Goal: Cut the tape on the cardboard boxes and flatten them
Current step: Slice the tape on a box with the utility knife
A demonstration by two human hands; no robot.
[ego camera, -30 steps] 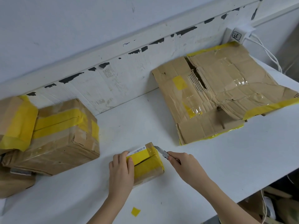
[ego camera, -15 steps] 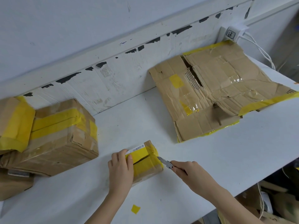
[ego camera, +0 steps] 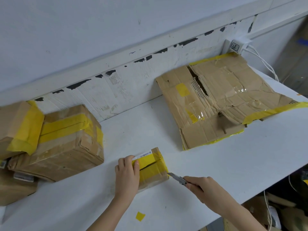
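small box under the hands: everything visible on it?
The small cardboard box is brown, wrapped in yellow tape, with a white barcode label along its far top edge. A dark slit runs along the taped top seam. It sits flat on the white table. The left hand grips its left end; the utility knife in the right hand meets its near right corner.

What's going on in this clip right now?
A person is cutting open a small box wrapped in yellow tape on a white table. The left hand holds the box steady while the right hand grips a utility knife, its blade tip at the box's lower right corner. Flattened cardboard lies at the back right; several taped boxes sit uncut on the left.
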